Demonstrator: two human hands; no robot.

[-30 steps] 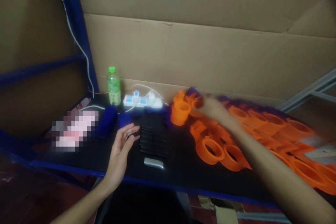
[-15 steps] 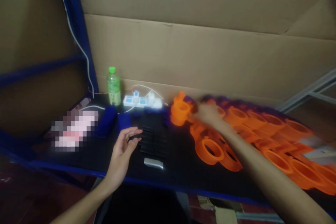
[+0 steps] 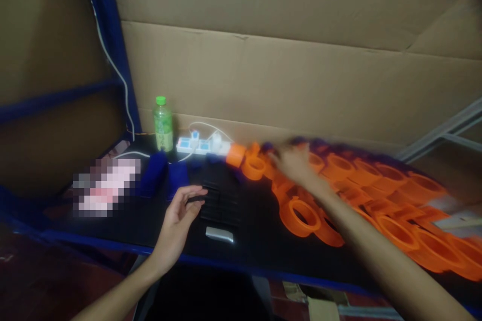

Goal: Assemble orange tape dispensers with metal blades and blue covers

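Observation:
My left hand [image 3: 178, 220] hovers over the dark table, fingers slightly curled and apart, with nothing in it. Its fingertips are beside a stack of black flat strips [image 3: 220, 205]. A small silvery piece [image 3: 219, 234] lies in front of those strips. Smeared by motion, my right hand [image 3: 295, 163] is at the back edge of a pile of orange ring-shaped plastic pieces [image 3: 341, 165]. Just left of it stands one orange piece [image 3: 254, 164] with a round opening; whether my fingers grip anything is unclear.
At the back, a bottle with a green cap [image 3: 163, 125] stands left of a white power strip [image 3: 199, 145] with plugs and cables. Blue pieces [image 3: 153, 173] lie near a pixelated patch. A cardboard wall [image 3: 263, 75] rises behind, and a blue post [image 3: 109, 35] stands left.
The orange piece by my right hand has tipped and sits lower, with an orange part now showing against the power strip's right end. My left hand has barely moved.

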